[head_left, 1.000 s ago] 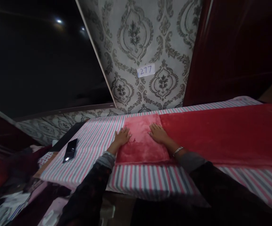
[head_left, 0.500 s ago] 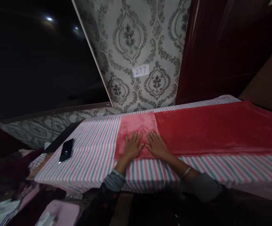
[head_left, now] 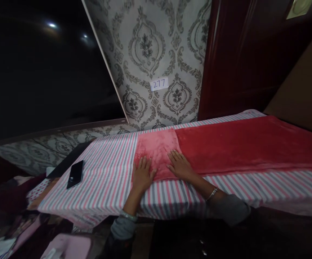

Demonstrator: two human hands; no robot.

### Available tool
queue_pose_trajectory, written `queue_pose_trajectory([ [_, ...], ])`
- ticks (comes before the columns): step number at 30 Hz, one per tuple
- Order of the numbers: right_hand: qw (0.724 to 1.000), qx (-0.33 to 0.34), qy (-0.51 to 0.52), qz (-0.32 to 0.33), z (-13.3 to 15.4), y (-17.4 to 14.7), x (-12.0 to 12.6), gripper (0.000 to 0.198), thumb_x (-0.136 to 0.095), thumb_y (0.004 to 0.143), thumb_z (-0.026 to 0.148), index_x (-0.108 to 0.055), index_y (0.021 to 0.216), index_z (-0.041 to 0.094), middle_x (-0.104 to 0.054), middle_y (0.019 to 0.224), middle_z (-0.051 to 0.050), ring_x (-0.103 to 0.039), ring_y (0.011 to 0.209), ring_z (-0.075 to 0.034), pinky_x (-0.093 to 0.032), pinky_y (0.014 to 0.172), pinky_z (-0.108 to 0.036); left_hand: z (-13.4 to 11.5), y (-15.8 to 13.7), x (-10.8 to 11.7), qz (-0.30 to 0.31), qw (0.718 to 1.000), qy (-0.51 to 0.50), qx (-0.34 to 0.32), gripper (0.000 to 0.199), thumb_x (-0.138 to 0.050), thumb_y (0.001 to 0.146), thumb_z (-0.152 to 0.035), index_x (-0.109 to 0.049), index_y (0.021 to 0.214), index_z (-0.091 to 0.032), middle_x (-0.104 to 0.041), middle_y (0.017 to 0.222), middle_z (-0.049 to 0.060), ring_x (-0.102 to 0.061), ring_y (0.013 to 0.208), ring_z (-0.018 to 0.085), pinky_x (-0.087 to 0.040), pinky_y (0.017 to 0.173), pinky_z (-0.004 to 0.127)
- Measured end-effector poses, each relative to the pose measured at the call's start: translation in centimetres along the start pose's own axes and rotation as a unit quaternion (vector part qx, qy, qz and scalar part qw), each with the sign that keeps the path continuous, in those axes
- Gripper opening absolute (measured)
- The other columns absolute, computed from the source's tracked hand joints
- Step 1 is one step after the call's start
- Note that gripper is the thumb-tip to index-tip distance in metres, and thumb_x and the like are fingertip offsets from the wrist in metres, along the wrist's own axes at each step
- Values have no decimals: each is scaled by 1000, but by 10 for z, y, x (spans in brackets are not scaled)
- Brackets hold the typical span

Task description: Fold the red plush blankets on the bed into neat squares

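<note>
A long red plush blanket (head_left: pixel 234 145) lies flat along the table, its left end turned over so that a lighter pink side (head_left: pixel 156 142) faces up. My left hand (head_left: pixel 142 174) rests palm down near the left edge of that pink part, fingers stretched. Flat by the seam where pink meets red lies my right hand (head_left: pixel 180 164), its fingers also extended. Neither hand grips the cloth. Under the blanket is a pink, grey and white striped tablecloth (head_left: pixel 104 172).
A dark phone (head_left: pixel 75 175) lies on the tablecloth at left. Behind stand a large black screen (head_left: pixel 45 72), a patterned wall with a "277" label (head_left: pixel 159 84), and a dark red door (head_left: pixel 234 57). A pink stool-like surface (head_left: pixel 72 246) is at lower left.
My left hand has slid left across the pink part, away from the right hand. My right hand stays in about the same place on the cloth.
</note>
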State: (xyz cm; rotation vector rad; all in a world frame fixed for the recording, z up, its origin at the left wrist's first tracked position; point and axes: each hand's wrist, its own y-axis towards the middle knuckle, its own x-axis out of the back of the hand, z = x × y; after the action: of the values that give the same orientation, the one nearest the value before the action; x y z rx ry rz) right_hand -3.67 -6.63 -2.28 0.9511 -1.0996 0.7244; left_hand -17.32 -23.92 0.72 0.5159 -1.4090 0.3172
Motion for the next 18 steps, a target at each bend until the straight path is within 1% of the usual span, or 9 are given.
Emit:
queue_pose_trajectory([
  [4,1000,-4,-2,6,-3,-11,1,63,-36,102,45,-42,152,7,-34,159,-18,-25,151,-27,-24,120,-47,10,-17,1,-5,1000,-7,26,57,-38,102,-42,-39,154,-19,-30,163,13,-26,152,29,-26,119,59],
  [7,999,-6,6,37,-9,-22,7,64,-38,101,43,-39,153,6,-29,161,-17,-24,151,-27,-25,120,-46,11,-26,4,4,999,-16,41,54,-39,102,-38,-44,151,-17,-35,160,15,-30,150,30,-26,119,60],
  [8,999,-4,13,50,-10,-24,12,63,-39,101,42,-39,153,6,-30,161,-18,-25,150,-27,-25,120,-46,9,-28,6,8,999,-19,44,54,-39,102,-38,-44,151,-16,-37,159,15,-31,150,30,-25,119,61],
  [10,997,4,32,63,-10,-24,23,59,-37,102,40,-45,150,8,-39,157,-17,-31,148,-26,-26,119,-46,-2,-30,8,7,999,-29,39,54,-40,101,-36,-44,151,-16,-37,159,16,-32,149,30,-22,119,63],
  [12,997,20,51,47,-7,-19,34,54,-34,103,37,-49,148,12,-47,153,-16,-37,145,-25,-26,119,-46,-19,-30,8,-3,999,-42,8,55,-43,100,-36,-41,152,-17,-34,161,15,-28,151,31,-20,120,64],
  [13,997,30,58,32,-5,-15,37,52,-34,103,35,-49,148,14,-47,152,-15,-37,145,-25,-25,119,-46,-28,-30,6,-9,999,-50,-16,57,-45,99,-36,-40,153,-19,-32,162,15,-26,152,31,-20,120,64],
  [15,997,51,61,11,1,-8,36,52,-35,102,33,-46,150,16,-43,156,-13,-34,147,-25,-23,121,-47,-46,-30,-1,-19,996,-62,-57,61,-49,97,-38,-37,155,-20,-29,163,14,-23,152,32,-20,120,65],
  [18,997,65,48,15,3,-4,21,54,-37,102,33,-45,152,15,-38,159,-11,-28,149,-26,-21,122,-49,-62,-33,-12,-39,994,-65,-82,64,-52,96,-41,-38,154,-18,-29,163,16,-23,152,35,-20,119,67],
])
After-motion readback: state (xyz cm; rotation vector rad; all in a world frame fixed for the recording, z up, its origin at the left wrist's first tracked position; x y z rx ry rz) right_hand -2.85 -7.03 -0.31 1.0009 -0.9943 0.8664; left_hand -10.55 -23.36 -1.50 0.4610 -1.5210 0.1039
